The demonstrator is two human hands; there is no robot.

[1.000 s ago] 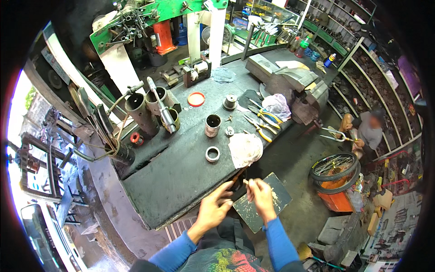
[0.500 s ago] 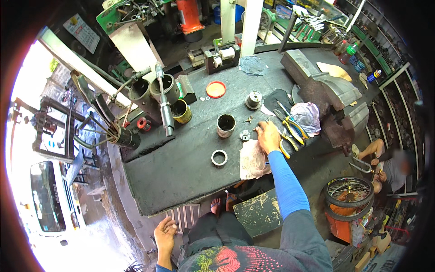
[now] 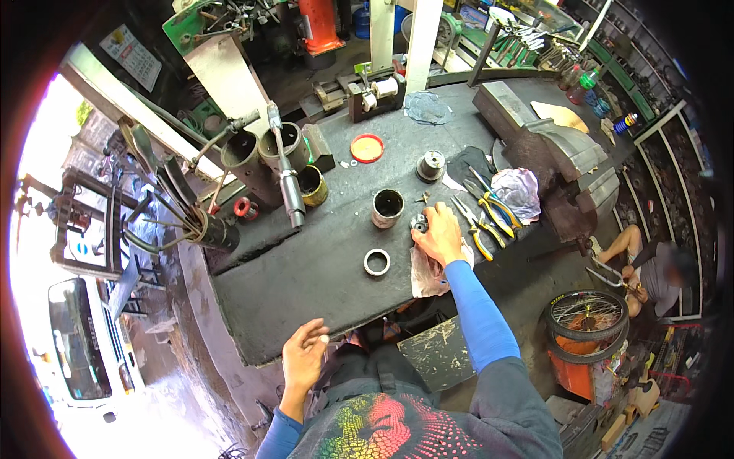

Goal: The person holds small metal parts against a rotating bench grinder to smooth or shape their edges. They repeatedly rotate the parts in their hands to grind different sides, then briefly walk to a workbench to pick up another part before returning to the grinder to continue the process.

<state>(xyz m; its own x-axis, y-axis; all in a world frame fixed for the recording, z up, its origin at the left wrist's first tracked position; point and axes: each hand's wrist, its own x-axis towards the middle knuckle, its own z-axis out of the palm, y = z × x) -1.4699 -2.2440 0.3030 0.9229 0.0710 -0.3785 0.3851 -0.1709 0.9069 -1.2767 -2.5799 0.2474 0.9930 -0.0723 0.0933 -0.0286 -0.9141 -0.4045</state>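
Note:
My right hand (image 3: 442,236) is at a small round metal part (image 3: 418,223) on the dark workbench, its fingers closed around the part's right side. Beneath that hand lies a pinkish rag (image 3: 428,274). Left of the part stand an open, dirty metal cylinder (image 3: 388,209) and a flat metal ring (image 3: 376,262). Farther back sit a tiny brass-coloured piece (image 3: 423,197) and a stepped round metal piece (image 3: 430,165). My left hand (image 3: 304,356) hovers by the bench's front edge, fingers apart, holding nothing.
Several pliers (image 3: 489,218) lie to the right, beside a crumpled cloth (image 3: 515,189) and a large bench vise (image 3: 562,161). A red lid (image 3: 367,148) lies farther back. Tool-filled cans (image 3: 214,231) line the left side. Another person (image 3: 657,283) crouches at the far right near bicycle wheels (image 3: 587,325).
My right hand has moved left from beside the pliers to the small round metal part. My left hand has risen toward the bench's front edge. The view has shifted slightly.

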